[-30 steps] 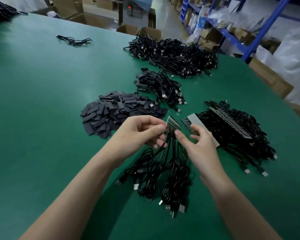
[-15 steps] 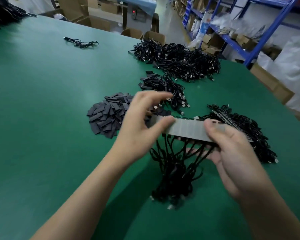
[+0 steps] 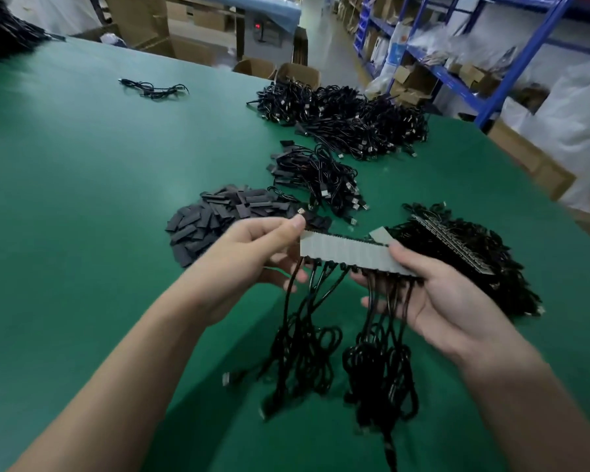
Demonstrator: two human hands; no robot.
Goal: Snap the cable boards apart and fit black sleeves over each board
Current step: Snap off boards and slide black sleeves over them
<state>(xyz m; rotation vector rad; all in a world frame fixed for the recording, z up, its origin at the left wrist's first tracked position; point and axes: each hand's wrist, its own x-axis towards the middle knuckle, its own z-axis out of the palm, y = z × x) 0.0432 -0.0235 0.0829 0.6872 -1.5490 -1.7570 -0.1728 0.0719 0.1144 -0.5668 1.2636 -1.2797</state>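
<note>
Left hand pinches board strip end; right hand grips other end; cables blurred.

We see a green counter; past its far edge stand open cardboard boxes, and at right a blue shelving rack beside what may be white plastic sacks.

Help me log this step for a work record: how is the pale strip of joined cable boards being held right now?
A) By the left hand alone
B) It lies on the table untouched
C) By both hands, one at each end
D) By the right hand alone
C: the left hand pinches the left end of the board strip and the right hand grips its right end, with the cables hanging below.
</note>
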